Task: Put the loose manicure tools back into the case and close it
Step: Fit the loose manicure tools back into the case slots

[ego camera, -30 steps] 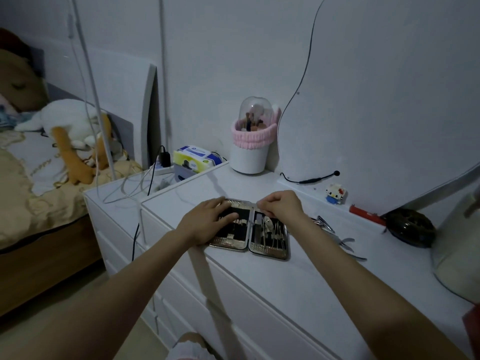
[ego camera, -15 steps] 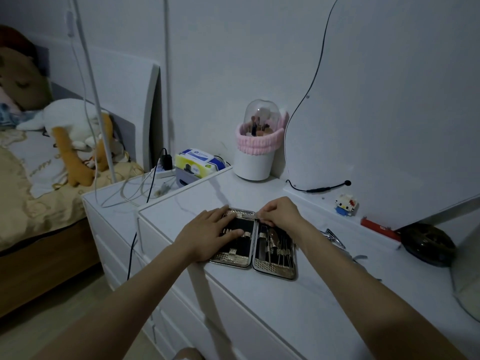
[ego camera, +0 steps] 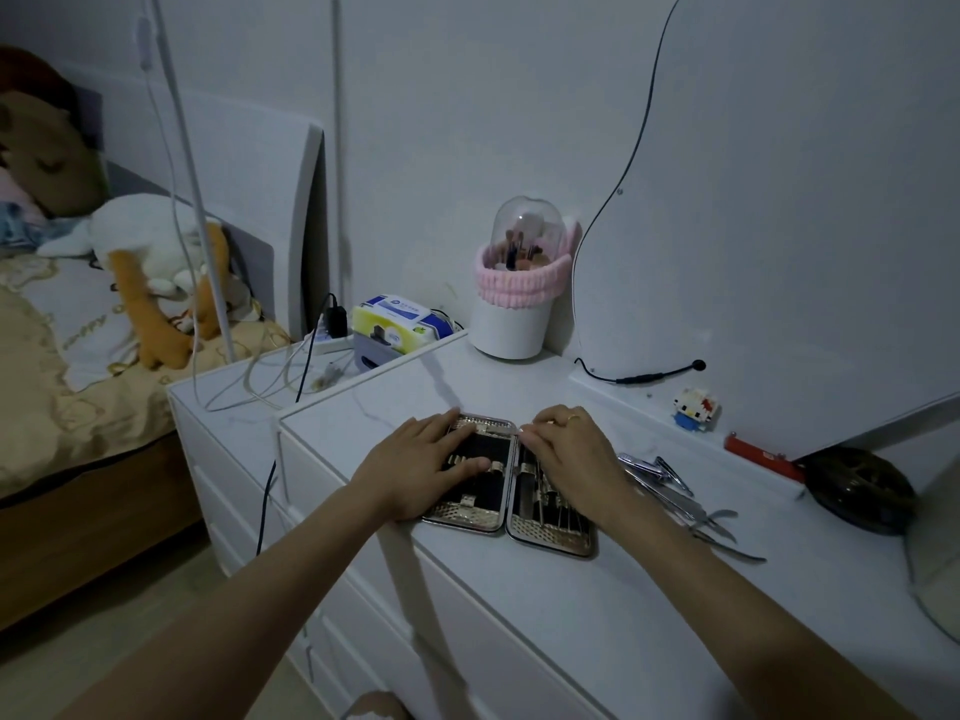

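- The case [ego camera: 506,491] lies open flat on the near part of the dresser [ego camera: 597,605].
- Left hand [ego camera: 415,467] rests flat on the case's left half, fingers spread.
- Right hand [ego camera: 571,454] covers the right half; whether its curled fingers grip anything cannot be told.
- Loose tools [ego camera: 680,496] lie just right of the case.

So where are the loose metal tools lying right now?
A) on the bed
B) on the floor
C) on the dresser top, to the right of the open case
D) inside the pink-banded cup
C: the loose metal tools lie on the white dresser top, just right of the open case.
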